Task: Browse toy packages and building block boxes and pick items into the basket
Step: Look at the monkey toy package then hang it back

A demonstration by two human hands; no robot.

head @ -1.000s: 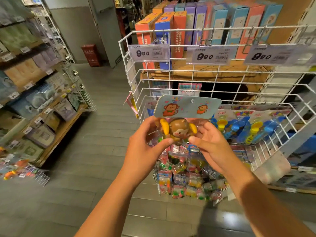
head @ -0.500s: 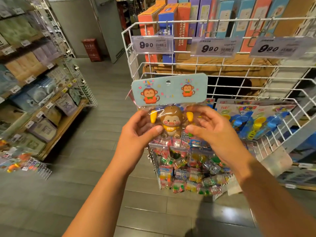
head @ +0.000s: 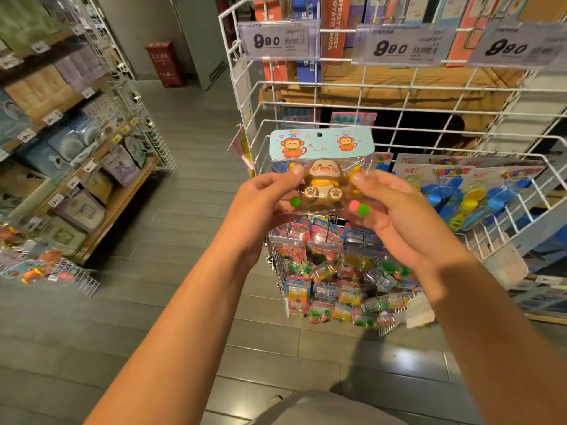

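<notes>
Setting: shop aisle, grey plank floor [head: 190, 185]; white wire rack [head: 399, 139] ahead, wooden shelves [head: 122, 197] of boxed goods to the left.
Toy package: monkey toy package [head: 322, 171], clear bag under a blue header card, held upright in front of the rack, above the lower wire bin [head: 337, 289] of small packets.
Left hand: left hand [head: 260, 207] pinches the bag's left edge, thumb on front.
Right hand: right hand [head: 395, 210] pinches the right edge likewise.
Basket: no shopping basket in view; where the pick would go cannot be told.
Risk: slick film held only at the edges; loosening one pinch to reach away could probably let the bag swing or slip to the floor.
Risk: the header card could snag the rack wires if moved forward.
Count: one package in hand; two monkeys printed on the card; three price tags [head: 279, 39] reading 9.90; loose balls in bag, three visible.
</notes>
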